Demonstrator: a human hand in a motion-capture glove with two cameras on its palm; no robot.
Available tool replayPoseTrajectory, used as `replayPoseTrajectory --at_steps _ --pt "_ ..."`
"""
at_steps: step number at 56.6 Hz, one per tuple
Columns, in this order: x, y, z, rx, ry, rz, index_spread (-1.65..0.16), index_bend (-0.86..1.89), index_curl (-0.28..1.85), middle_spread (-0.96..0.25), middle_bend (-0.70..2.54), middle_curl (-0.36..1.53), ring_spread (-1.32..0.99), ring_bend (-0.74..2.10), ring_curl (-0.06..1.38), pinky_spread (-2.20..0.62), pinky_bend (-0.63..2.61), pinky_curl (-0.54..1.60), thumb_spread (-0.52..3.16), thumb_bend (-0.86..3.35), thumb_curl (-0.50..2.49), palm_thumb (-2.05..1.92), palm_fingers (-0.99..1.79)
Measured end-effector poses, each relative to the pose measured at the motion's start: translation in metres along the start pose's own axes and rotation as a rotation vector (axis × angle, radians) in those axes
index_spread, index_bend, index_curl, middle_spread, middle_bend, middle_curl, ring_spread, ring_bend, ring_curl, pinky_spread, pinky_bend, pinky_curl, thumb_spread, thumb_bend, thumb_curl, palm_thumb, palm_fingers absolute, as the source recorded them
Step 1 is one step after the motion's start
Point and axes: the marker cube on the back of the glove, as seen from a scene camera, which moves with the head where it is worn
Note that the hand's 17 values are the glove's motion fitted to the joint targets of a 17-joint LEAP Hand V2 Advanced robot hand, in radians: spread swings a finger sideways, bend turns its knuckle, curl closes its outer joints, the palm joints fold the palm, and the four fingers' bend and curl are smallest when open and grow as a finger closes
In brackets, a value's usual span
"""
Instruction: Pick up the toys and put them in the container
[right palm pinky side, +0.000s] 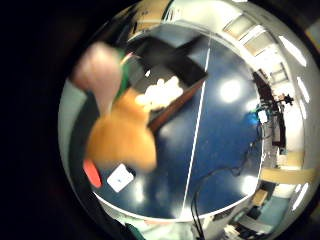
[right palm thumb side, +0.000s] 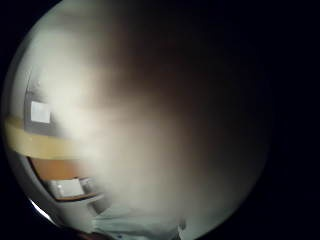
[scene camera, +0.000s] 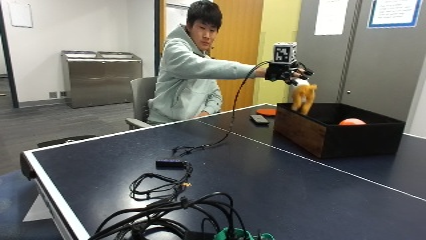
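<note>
Container (scene camera: 319, 135) holds an orange toy (scene camera: 351, 121), while the gloved grip (scene camera: 285, 72) pinches an orange plush (scene camera: 304, 97) above it.

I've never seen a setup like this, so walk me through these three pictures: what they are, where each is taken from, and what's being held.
No robot here: a person sits at a blue table. Their gloved right hand carries two small cameras on its palm.

The outside view shows the whole scene. The hand holds an orange plush toy over the near end of a dark box. An orange toy already lies inside it. Cables lie on the table.

The little-finger palm view looks down past the plush toy at the box, with something whitish inside. The thumb palm view is blocked by something close; what, I cannot tell.
</note>
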Motion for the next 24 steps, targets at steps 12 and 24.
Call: replayPoseTrajectory --at_steps 12,24 --pt "-0.023 0.023 0.011 0.020 -0.053 0.080 -0.29 0.05 0.69 0.01 0.15 0.49 -0.02 0.43 0.29 -0.01 1.16 0.45 1.14 -0.03 0.57 0.16 -0.38" --pt "-0.048 0.072 0.023 0.050 0.003 -0.044 -0.23 0.11 0.53 0.06 0.11 0.39 0.03 0.27 0.25 0.05 1.01 0.38 1.20 -0.01 0.49 0.17 -0.26"
